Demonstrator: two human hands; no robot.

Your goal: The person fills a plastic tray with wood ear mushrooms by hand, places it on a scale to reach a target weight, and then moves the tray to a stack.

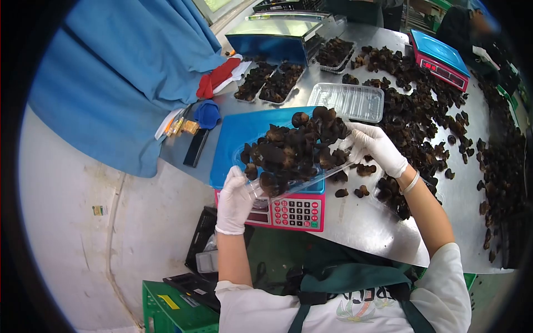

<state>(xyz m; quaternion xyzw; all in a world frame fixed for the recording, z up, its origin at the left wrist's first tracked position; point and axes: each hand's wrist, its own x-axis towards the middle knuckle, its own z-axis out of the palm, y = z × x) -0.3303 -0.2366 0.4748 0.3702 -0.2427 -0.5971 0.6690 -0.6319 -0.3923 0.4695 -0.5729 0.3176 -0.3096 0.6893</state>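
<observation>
A clear plastic tray (302, 187) heaped with dark wood ear mushrooms (291, 149) is held between my two white-gloved hands. It is tilted over the blue pan (227, 147) of a pink digital scale (294, 212); I cannot tell whether it touches the pan. My left hand (234, 201) is closed on the tray's near left corner, partly covering the scale's display. On the right end of the tray, my right hand (380, 149) grips the rim, fingers bent around it.
An unfilled clear tray (350, 101) lies behind the scale. Filled trays (281, 83) stand farther back. Loose mushrooms (416, 119) cover much of the metal table (355, 222) at right. A second scale (441, 58) stands beyond them. A black phone-like object (195, 148) and blue curtain (127, 72) are left.
</observation>
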